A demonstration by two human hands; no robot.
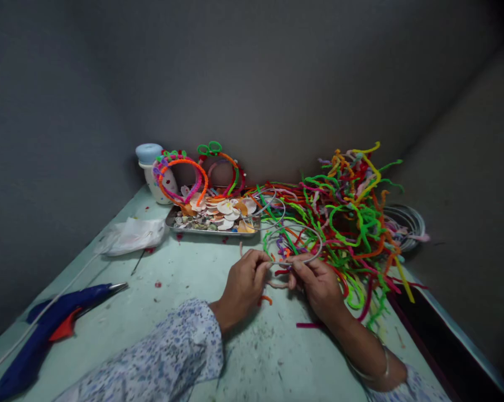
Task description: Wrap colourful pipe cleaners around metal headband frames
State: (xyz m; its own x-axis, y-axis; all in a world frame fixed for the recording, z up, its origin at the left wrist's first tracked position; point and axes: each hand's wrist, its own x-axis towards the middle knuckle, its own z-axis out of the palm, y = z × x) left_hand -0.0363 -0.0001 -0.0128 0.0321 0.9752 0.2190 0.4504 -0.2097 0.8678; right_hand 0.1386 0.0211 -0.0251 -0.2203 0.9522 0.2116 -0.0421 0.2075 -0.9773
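Note:
Over the middle of the table, a thin grey wire [321, 240] bends in loops above the pile of pipe cleaners [360, 218]. My left hand [244, 282] is closed, pinching the wire between thumb and fingers. Just to its right, my right hand [318, 287] also grips the wire, with a short gap between the two hands. Green, red and pink pipe cleaner pieces lie behind and beneath my fingers. An orange bit [267, 300] rests near my left wrist. The exact wire ends are hidden by my fingertips.
A metal tray [210, 231] of shells and small stones stands behind, with colourful fuzzy headbands [183, 162] on it. A blue glue gun [53, 312] and its cord lie left, near a white plastic bag [137, 235]. A blue-lidded container [149, 153] and a wire coil [419, 223] flank the back.

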